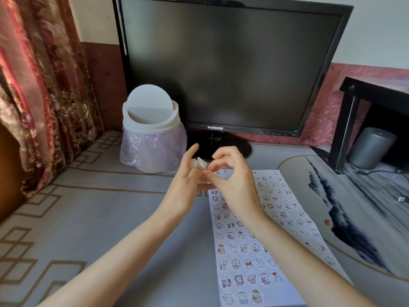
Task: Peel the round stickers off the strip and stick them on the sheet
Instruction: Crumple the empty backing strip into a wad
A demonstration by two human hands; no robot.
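The left hand [188, 173] holds the strip [200, 165] up above the sheet [272, 220] on the desk, steadying it so the right hand [230, 173] fingertips, pinched on an edge, can peel a sticker

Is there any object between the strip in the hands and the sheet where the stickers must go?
Nothing visible does. The left hand and right hand pinch the strip over the far end of the sheet, which lies flat. Only the right forearm crosses above it.
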